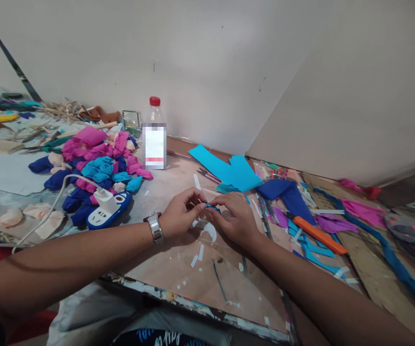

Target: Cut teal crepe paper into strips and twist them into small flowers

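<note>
Both hands meet over the middle of the table, each pinching a small strip of blue crepe paper (213,206). My left hand (184,211), with a metal watch (154,228) on its wrist, grips one end between thumb and finger. The other end is in the closed fingers of my right hand (238,218). Just beyond them lie light blue crepe paper sheets (234,170), and a dark blue crepe strip (283,190) sits to the right. Small white paper scraps (201,252) are scattered on the board beneath.
Left of my hands stand a blue-and-white power strip (108,210) with its cable and a pile of crepe paper flowers (103,166). A red-capped bottle (154,139) stands behind. On the right are an orange utility knife (319,234), blue scraps and a long blue twisted strip (384,250).
</note>
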The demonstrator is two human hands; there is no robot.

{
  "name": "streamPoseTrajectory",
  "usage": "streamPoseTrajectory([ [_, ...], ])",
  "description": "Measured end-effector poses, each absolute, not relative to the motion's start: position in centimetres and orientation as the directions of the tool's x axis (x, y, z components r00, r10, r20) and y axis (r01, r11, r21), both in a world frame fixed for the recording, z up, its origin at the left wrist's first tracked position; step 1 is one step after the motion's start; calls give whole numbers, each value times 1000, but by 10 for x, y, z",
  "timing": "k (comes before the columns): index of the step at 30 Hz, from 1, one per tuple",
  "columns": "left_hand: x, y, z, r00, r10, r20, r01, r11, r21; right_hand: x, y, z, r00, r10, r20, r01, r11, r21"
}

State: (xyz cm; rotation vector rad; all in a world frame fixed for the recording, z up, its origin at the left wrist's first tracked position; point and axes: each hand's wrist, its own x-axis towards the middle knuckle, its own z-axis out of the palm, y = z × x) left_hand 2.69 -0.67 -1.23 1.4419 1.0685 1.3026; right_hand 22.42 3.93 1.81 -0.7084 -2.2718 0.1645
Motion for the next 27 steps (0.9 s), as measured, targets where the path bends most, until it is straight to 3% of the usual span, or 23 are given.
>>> streamPoseTrajectory([
  [27, 26, -7, -10, 66, 968, 240, 37, -243, 969, 225, 42, 15, -560, 497, 663, 417, 860, -293],
])
